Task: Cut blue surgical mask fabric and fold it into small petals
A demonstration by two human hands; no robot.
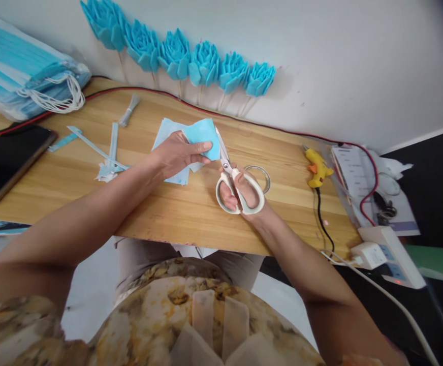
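Observation:
My left hand [179, 153] pinches a folded piece of blue mask fabric [202, 135] above the wooden table [176, 208]. My right hand [240, 195] has its fingers through the white handles of a pair of scissors [236, 185], whose blades point up along the right edge of the blue piece. More pale blue fabric pieces [167, 133] lie on the table under my left hand.
A stack of blue face masks [27, 76] sits at the far left beside a dark phone [6, 160]. Cut strips [109, 157] lie left of centre. Blue fabric flowers [191, 61] line the wall. A tape roll [261, 175], yellow glue gun [316, 166] and power strip [392, 251] are on the right.

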